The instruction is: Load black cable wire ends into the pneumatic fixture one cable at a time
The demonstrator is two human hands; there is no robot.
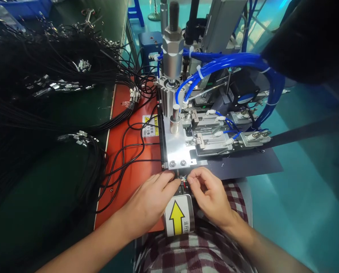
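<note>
Orange matting covers the work surface (135, 178) in front of a pneumatic press machine (172, 57) with blue air hoses (229, 62), and many black cables (44, 76) with metal plug ends lie in bundles on the dark green area to the left.

Both hands meet at the front edge of the machine's metal plate (176, 151), just above a yellow arrow label (177, 217). Between them sits a small cable end (184, 181) with thin coloured wires, placed in a dark slot; it is too small to tell more about it.

Left hand (149, 201) comes from the lower left, and its fingers (173, 181) are closed toward the thumb, touching the cable end from the left side. Right hand (212, 193) comes from the lower right, with its fingers (193, 178) pinched together on the same small piece from the right. So the piece lies directly between the two sets of fingertips, and both hands are about equally near. Its long axis seems to run away from the person, toward the machine, the way the arrow points, though I cannot tell this with certainty.
</note>
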